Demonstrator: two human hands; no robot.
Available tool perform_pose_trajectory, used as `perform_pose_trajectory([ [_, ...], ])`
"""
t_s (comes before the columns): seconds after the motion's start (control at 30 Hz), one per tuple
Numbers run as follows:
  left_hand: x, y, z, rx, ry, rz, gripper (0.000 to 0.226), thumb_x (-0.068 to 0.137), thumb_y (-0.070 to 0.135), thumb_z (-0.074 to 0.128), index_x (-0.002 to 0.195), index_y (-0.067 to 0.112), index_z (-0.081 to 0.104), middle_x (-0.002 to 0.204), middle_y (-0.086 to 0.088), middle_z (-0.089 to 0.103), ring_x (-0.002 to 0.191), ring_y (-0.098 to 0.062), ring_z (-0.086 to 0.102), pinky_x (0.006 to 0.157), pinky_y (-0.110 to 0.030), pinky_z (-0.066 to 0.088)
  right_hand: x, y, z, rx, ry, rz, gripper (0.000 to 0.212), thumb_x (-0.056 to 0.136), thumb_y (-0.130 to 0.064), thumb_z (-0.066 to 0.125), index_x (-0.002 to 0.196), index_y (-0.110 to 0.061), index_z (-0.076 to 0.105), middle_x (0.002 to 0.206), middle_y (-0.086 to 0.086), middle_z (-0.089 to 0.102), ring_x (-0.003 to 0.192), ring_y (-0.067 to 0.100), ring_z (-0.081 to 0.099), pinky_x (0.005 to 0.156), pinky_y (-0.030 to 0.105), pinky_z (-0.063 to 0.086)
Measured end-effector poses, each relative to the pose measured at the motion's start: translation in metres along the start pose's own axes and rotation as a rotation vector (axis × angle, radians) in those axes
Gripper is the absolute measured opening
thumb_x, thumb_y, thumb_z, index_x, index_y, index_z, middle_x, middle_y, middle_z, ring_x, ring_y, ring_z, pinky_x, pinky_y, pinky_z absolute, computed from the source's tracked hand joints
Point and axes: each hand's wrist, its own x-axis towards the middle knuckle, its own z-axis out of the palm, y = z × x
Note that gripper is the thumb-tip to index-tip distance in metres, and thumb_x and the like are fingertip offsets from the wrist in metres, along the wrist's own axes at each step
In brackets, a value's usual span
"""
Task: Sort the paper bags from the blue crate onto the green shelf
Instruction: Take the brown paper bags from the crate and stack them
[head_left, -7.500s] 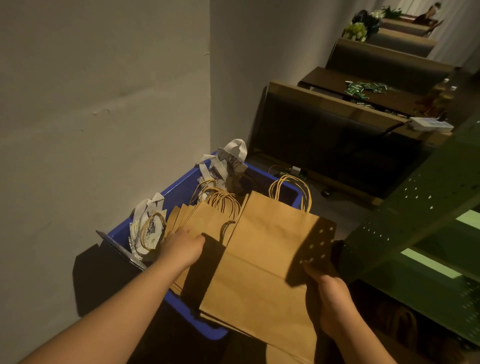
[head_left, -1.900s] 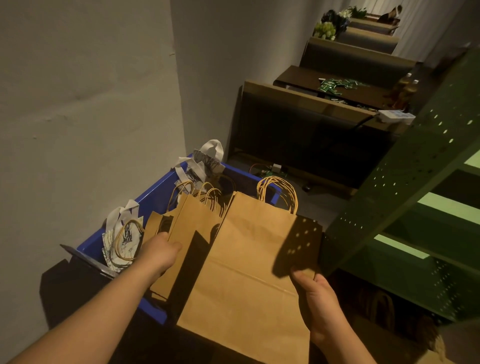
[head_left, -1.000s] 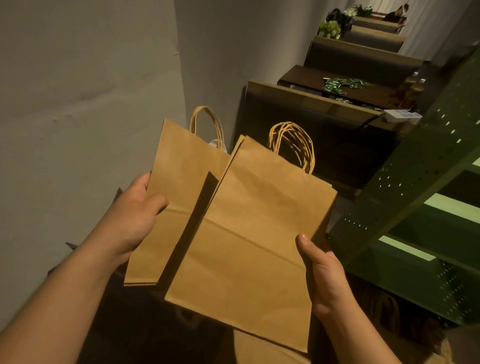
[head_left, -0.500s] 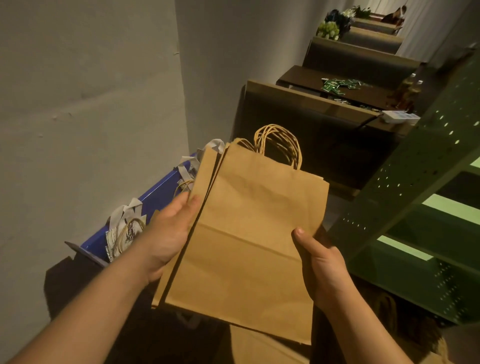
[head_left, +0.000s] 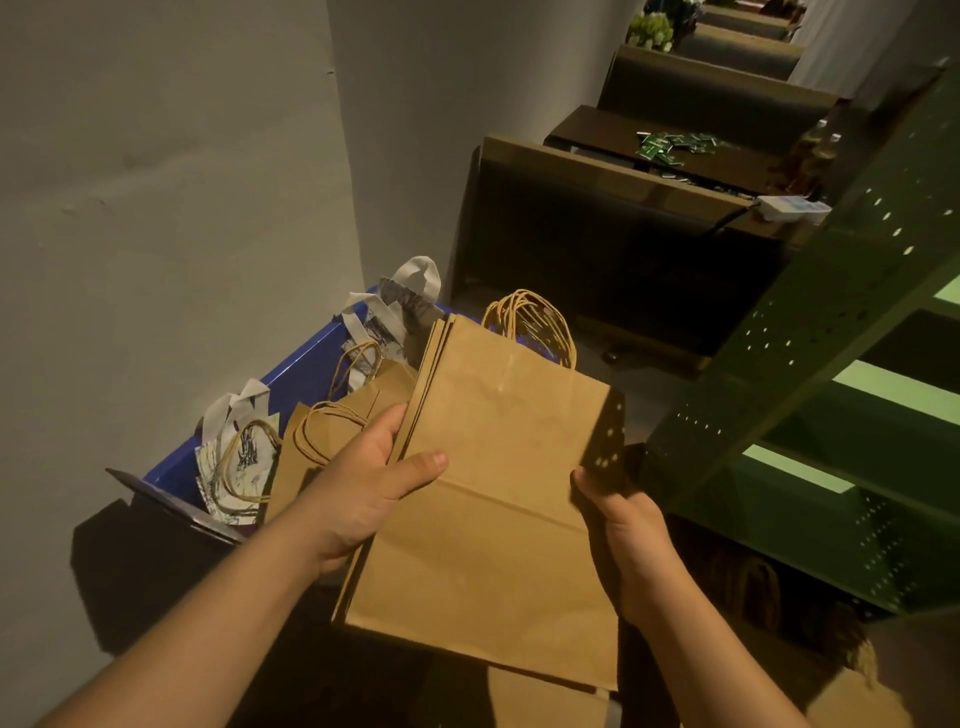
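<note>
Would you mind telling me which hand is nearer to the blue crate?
Left. The left hand grips the brown bags' left edge just beside the blue crate; the right hand holds their far edge, by the green shelf.

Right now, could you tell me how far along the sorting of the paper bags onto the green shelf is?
Done: nothing visibly shelved; the green shelf shows no bags on the levels in view. In hand: the left hand and right hand grip a flat stack of brown bags. Left: more brown bags and white printed bags in the blue crate.
</note>
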Motion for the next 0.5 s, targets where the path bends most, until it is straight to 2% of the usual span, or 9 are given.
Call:
perform_pose_trajectory([
  [0.03,0.002,0.000,0.002,-0.014,0.000,-0.032,0.093,0.075,0.040,0.084,0.156,0.031,0.038,0.142,-0.003,0.063,0.127,-0.027,0.063,0.108,-0.056,0.050,0.002,0.002,-0.002,0.006,0.002,-0.006,0.020,0.093,-0.022,0.070,0.103,-0.007,0.063,0.097,0.012,0.064,0.090,0.022,0.058,0.072,0.029,0.040],
  [0.1,0.010,-0.004,0.006,-0.064,-0.012,-0.086,0.056,0.093,0.012,0.068,0.145,0.016,0.050,0.125,-0.010,0.073,0.116,-0.036,0.069,0.103,-0.059,0.052,0.004,0.004,-0.005,0.030,-0.003,-0.016,0.019,0.092,-0.017,0.071,0.105,-0.007,0.063,0.095,0.011,0.067,0.089,0.021,0.062,0.073,0.027,0.043],
  [0.13,0.012,-0.007,0.007,-0.063,0.024,-0.105,0.046,0.095,0.005,0.062,0.139,0.012,0.054,0.118,-0.012,0.075,0.113,-0.038,0.069,0.102,-0.060,0.053,0.004,0.005,-0.005,0.026,-0.013,-0.019,0.017,0.091,-0.016,0.071,0.105,-0.009,0.063,0.092,0.010,0.068,0.087,0.021,0.062,0.072,0.027,0.044],
  [0.17,0.015,-0.009,0.009,-0.057,0.076,-0.125,0.047,0.095,0.008,0.063,0.141,0.010,0.052,0.117,-0.012,0.075,0.113,-0.037,0.069,0.103,-0.059,0.052,0.003,0.006,-0.006,0.013,-0.019,-0.014,0.017,0.091,-0.017,0.072,0.104,-0.010,0.063,0.090,0.010,0.067,0.083,0.022,0.062,0.070,0.028,0.045],
  [0.2,0.015,-0.008,0.012,-0.055,0.110,-0.137,0.062,0.092,0.020,0.070,0.148,0.012,0.045,0.121,-0.009,0.074,0.114,-0.033,0.069,0.104,-0.057,0.052,0.002,0.007,-0.006,0.005,-0.023,-0.005,0.019,0.090,-0.020,0.073,0.103,-0.011,0.063,0.088,0.010,0.066,0.079,0.022,0.060,0.067,0.029,0.045],
  [0.27,0.017,-0.012,0.014,-0.007,0.128,-0.104,0.102,0.074,0.053,0.083,0.158,0.026,0.033,0.136,0.000,0.067,0.121,-0.024,0.066,0.107,-0.053,0.051,0.001,0.010,-0.007,0.012,-0.015,0.015,0.026,0.089,-0.025,0.073,0.106,-0.010,0.061,0.087,0.011,0.065,0.075,0.021,0.057,0.062,0.029,0.043],
  [0.33,0.020,-0.017,0.013,0.045,0.136,-0.065,0.121,0.056,0.074,0.085,0.158,0.037,0.031,0.145,0.004,0.060,0.127,-0.022,0.062,0.108,-0.053,0.049,0.001,0.011,-0.009,0.018,-0.022,0.026,0.030,0.089,-0.029,0.072,0.108,-0.008,0.060,0.087,0.009,0.064,0.072,0.020,0.055,0.061,0.028,0.041],
  [0.4,0.022,-0.022,0.012,0.108,0.158,-0.070,0.117,0.056,0.076,0.081,0.156,0.041,0.031,0.147,0.007,0.058,0.131,-0.024,0.058,0.109,-0.054,0.048,0.002,0.015,-0.011,-0.002,-0.050,0.017,0.029,0.089,-0.030,0.072,0.106,-0.008,0.061,0.085,0.007,0.064,0.074,0.019,0.056,0.064,0.028,0.041],
  [0.5,0.019,-0.025,0.013,0.169,0.156,-0.120,0.107,0.064,0.070,0.076,0.156,0.042,0.030,0.150,0.006,0.055,0.133,-0.024,0.055,0.109,-0.056,0.047,0.003,0.021,-0.014,-0.015,-0.061,-0.013,0.026,0.089,-0.025,0.073,0.106,-0.009,0.062,0.087,0.006,0.069,0.082,0.019,0.063,0.070,0.029,0.042],
])
